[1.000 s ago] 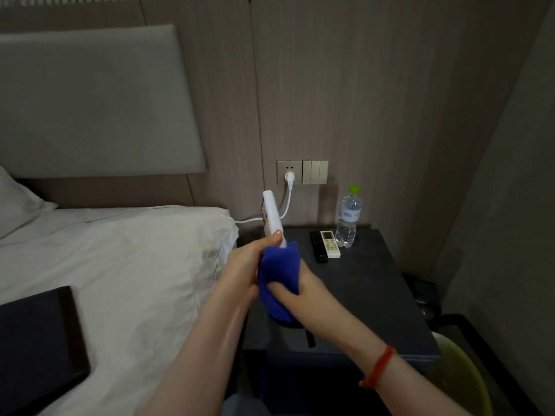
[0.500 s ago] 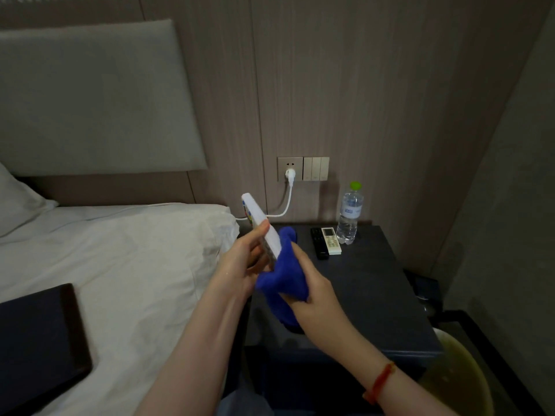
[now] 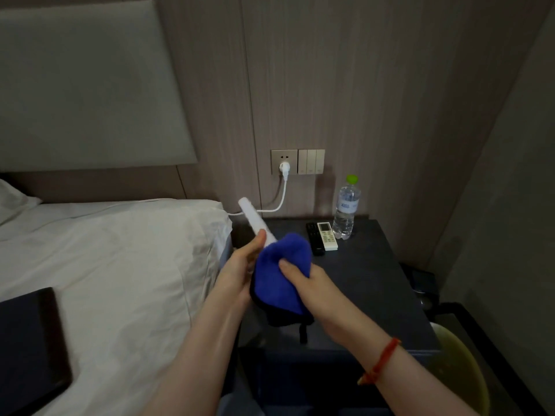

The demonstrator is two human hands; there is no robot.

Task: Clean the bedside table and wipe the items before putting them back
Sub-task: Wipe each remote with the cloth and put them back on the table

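My left hand (image 3: 240, 265) grips a long white power strip (image 3: 255, 219) that tilts up and to the left above the dark bedside table (image 3: 369, 277). My right hand (image 3: 309, 283) holds a blue cloth (image 3: 282, 274) wrapped around the strip's lower end. The strip's white cable (image 3: 277, 202) runs to a plug in the wall socket (image 3: 283, 162). At the back of the table lie a black remote (image 3: 314, 238) and a white remote (image 3: 327, 235), with a water bottle (image 3: 347, 210) standing beside them.
A bed with white sheets (image 3: 120, 259) lies to the left, a dark flat object (image 3: 27, 346) on it. A yellow-green bin (image 3: 462, 373) stands right of the table near a black frame (image 3: 492, 349). Wall switches (image 3: 310, 161) sit beside the socket.
The power strip has tilted from nearly upright to leaning left. The blue cloth has shifted along its lower part and both hands have dropped slightly.
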